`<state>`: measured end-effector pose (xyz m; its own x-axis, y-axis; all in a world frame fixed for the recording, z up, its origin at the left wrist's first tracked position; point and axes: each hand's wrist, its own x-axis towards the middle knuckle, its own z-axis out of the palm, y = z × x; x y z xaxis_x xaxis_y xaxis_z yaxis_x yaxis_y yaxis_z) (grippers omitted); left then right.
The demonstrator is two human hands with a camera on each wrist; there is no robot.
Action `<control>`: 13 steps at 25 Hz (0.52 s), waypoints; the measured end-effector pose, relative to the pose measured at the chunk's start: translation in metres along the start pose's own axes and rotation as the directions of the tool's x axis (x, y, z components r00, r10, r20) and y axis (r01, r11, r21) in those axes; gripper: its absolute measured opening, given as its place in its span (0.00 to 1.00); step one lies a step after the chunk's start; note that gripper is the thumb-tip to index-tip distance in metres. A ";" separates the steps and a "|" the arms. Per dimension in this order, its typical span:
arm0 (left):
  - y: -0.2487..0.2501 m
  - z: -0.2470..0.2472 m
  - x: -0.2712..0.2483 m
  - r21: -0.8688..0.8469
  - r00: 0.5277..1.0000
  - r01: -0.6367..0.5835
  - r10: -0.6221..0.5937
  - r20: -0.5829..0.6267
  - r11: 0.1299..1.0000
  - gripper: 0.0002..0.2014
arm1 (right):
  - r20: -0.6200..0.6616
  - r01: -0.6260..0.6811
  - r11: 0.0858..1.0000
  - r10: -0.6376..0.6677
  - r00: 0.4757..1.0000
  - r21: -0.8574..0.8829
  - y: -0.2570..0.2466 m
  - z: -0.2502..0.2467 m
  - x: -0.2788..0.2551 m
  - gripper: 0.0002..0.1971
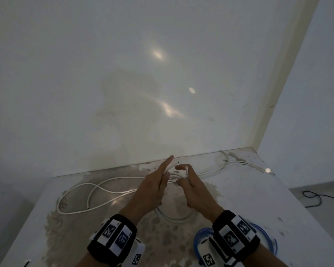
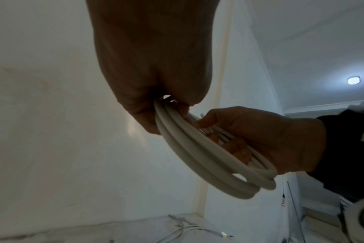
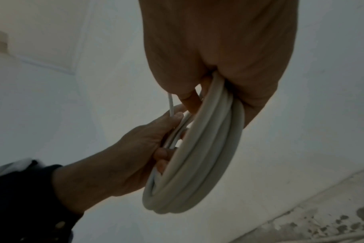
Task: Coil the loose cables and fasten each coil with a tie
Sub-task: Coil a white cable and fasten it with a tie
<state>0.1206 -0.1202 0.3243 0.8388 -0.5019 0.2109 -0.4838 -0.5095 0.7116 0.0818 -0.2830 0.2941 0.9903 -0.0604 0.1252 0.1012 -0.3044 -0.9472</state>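
Desk (image 1: 239, 199): a pale, stained top set against a wall; it carries the cables not yet dealt with.
Loose cable (image 1: 96, 189): white, sprawled in open loops on the desk's left side, uncoiled. More white cable (image 1: 229, 164) trails toward the far right corner.
Blue cable (image 1: 266, 236): lies curved on the desk under the right wrist; whether it is tied cannot be told.
Coil (image 3: 197, 156): several white turns bunched into 1 ring, raised off the desk between both hands so the loops stay stacked, probably for binding.
Left hand (image 1: 152, 187): fingers curled round 1 side of the coil, index finger straight, a thin white strip (image 3: 170, 105), likely the tie, rising by its thumb.
Right hand (image 1: 197, 191): clamped round the opposite side of the coil, steadying it.
Stage: judged from this, the coil is formed and about to be fastened; at least 1 white cable remains.
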 end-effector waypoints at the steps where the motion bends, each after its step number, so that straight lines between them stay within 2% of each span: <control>1: -0.003 0.001 -0.001 0.009 1.000 -0.005 0.005 0.011 1.000 0.24 | -0.008 0.013 1.000 -0.013 1.000 -0.006 0.001 -0.001 0.000 0.15; 4: -0.002 0.003 -0.005 -0.074 0.996 0.070 -0.065 0.058 0.995 0.21 | 0.011 0.081 0.994 -0.080 0.997 -0.078 0.007 0.002 -0.002 0.21; 8: -0.003 0.002 -0.004 -0.157 0.978 0.194 -0.178 0.112 0.968 0.18 | 0.048 0.018 0.991 -0.012 0.999 -0.130 0.014 0.005 -0.003 0.17; 10: 0.001 0.005 -0.004 -0.344 0.946 0.322 -0.282 0.161 0.882 0.15 | 0.057 0.014 0.992 -0.007 0.998 -0.124 0.015 0.005 -0.004 0.19; 13: 0.011 0.009 -0.010 -0.609 0.881 0.449 -0.438 0.180 0.654 0.15 | 0.052 0.084 0.984 -0.077 0.996 -0.159 0.015 0.007 -0.008 0.25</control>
<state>0.1051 -0.1274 0.3236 0.9058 -0.3449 -0.2462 0.2124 -0.1331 0.9681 0.0758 -0.2804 0.2763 0.9832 0.0122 0.1822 0.1676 -0.4554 -0.8743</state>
